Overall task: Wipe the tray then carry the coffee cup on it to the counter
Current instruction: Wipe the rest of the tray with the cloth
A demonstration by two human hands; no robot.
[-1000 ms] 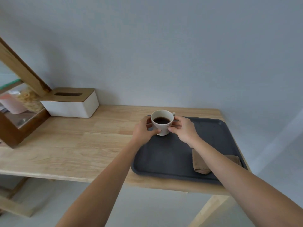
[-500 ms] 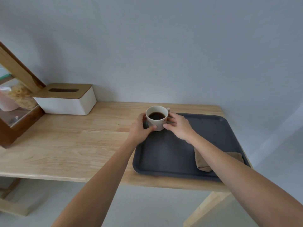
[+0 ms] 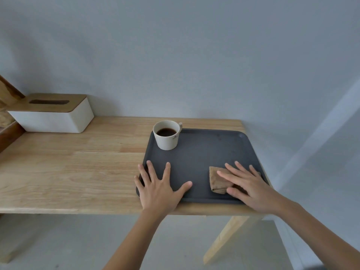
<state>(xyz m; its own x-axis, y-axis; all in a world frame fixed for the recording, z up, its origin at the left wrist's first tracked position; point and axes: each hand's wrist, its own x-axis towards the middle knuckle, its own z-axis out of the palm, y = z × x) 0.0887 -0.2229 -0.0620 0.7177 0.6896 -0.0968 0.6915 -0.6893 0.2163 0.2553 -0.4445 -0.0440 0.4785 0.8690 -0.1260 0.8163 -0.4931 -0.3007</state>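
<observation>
Both hands lie flat and open, the left hand (image 3: pixel 158 189) pressing the rigid tray (image 3: pixel 204 152), the right hand (image 3: pixel 246 184) on the soft folded cloth (image 3: pixel 218 179), while the full, spill-prone coffee cup (image 3: pixel 167 135) likely demands level carrying by the tray's side rims.

Small dark mark printed on the side of the white coffee cup (image 3: pixel 167 135), beyond the left hand (image 3: pixel 158 189), too small and blurred to read, no other text, label or number legible

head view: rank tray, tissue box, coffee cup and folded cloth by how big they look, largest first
1. tray
2. tissue box
3. and 4. coffee cup and folded cloth: they look alike in size, and the right hand covers part of the cloth, so no ranking.
</observation>
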